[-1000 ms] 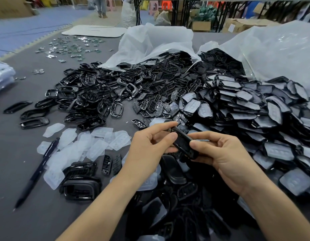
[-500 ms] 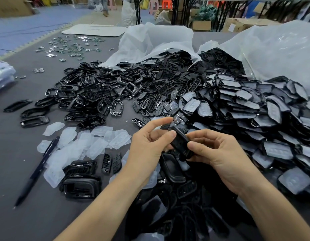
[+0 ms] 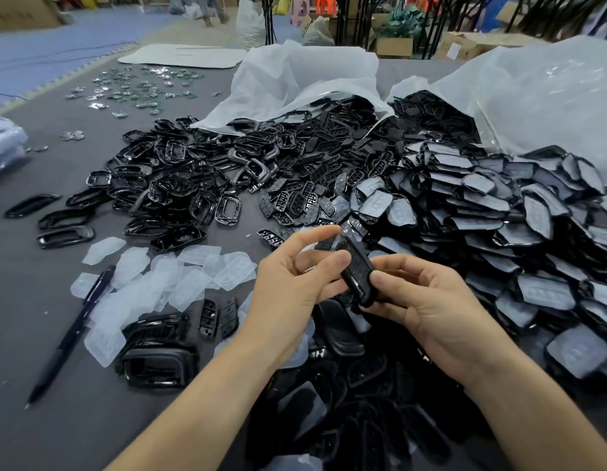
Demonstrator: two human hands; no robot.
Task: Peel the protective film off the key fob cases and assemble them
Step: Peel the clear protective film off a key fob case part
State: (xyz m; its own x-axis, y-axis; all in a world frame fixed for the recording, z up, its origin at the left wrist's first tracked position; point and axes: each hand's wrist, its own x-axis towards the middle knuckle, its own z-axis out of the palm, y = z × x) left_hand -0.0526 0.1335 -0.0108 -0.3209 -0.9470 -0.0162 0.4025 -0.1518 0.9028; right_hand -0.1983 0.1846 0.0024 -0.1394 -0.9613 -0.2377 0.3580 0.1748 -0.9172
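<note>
Both hands on one black case (image 3: pixel 358 273), held above the near middle of the bench (image 3: pixel 40 334). Right hand (image 3: pixel 431 307) pinches its lower end, left hand (image 3: pixel 292 287) grips its side with the thumb, index finger lifted. Peeled films (image 3: pixel 179 277) lie on the left beside a pen (image 3: pixel 74 331).

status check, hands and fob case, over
Left hand and right hand pinch one key fob case. Film on it: cannot tell. Black parts heaped beneath.
</note>
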